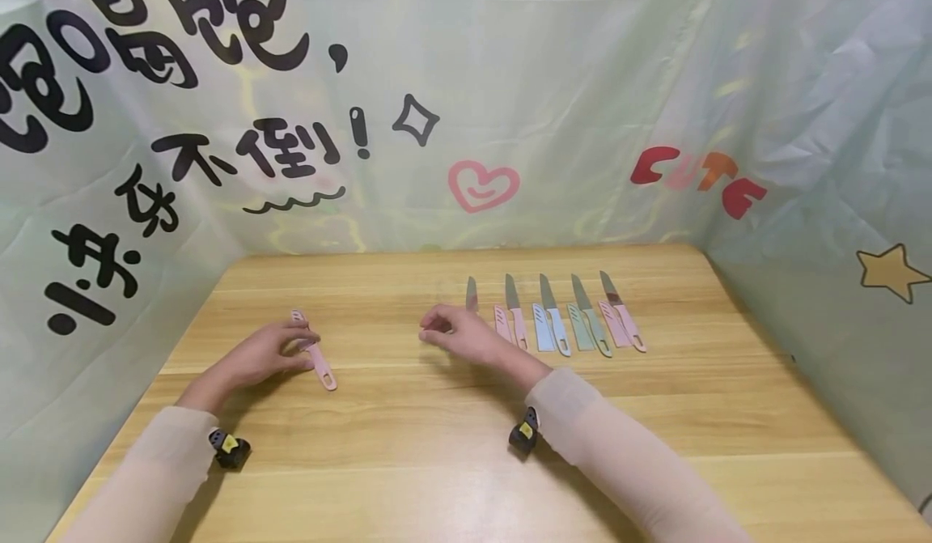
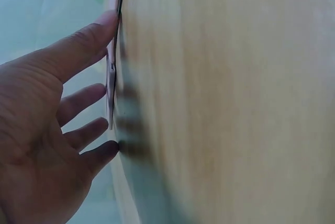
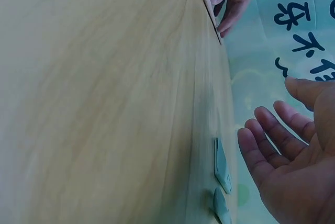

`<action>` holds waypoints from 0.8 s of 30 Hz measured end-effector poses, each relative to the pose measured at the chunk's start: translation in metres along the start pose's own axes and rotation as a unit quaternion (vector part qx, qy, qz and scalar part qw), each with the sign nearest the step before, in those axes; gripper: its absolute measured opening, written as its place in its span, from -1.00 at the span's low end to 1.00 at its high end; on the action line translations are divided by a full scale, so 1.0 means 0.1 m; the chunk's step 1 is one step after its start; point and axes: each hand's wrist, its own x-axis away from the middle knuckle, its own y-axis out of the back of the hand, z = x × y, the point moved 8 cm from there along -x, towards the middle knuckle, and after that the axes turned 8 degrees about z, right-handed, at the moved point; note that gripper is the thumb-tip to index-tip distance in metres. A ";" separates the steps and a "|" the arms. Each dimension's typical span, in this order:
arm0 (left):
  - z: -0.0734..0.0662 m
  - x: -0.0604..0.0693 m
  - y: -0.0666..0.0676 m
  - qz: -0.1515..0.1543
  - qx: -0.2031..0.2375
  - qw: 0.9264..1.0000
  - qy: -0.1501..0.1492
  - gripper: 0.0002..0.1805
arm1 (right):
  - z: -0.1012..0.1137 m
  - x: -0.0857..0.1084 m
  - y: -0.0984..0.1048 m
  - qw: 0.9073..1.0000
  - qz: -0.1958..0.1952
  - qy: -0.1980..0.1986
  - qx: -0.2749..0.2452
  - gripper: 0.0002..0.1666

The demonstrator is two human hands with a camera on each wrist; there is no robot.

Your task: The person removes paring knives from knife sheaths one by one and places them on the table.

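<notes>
My left hand [image 1: 265, 351] is at the left of the table with its thumb and fingers around a pink knife [image 1: 323, 369]. A slotted pink sheath covers that knife's blade end, partly behind my fingers. In the left wrist view the thumb rests on the pink knife [image 2: 113, 41] and the other fingertips lie along it. My right hand [image 1: 466, 334] hovers over the table with loosely bent fingers and holds nothing. Behind it shows the blade of a knife [image 1: 472, 290]. In the right wrist view a green sheath [image 3: 222, 166] and a green handle [image 3: 221, 205] lie below this hand.
Right of my right hand, several knives lie in a row, each beside its slotted sheath: pink, blue [image 1: 555, 333], green [image 1: 595, 331] and pink [image 1: 628, 326]. Their bare blades point to the back. A printed curtain [image 1: 582, 106] surrounds the wooden table [image 1: 408, 446] at the back and sides.
</notes>
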 end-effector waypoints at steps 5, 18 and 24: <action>-0.05 -0.03 0.05 0.000 -0.017 1.000 -0.018 -0.41 | 0.02 -0.02 -0.03 1.000 0.002 -0.001 -0.002 -0.68; -0.08 -0.14 0.18 0.010 -0.073 0.996 -0.057 -0.57 | 0.02 -0.08 -0.10 0.999 0.018 -0.006 -0.036 -0.60; -0.05 -0.19 0.16 0.007 -0.066 0.996 -0.059 -0.61 | 0.05 -0.13 -0.14 1.000 0.018 -0.001 -0.023 -0.57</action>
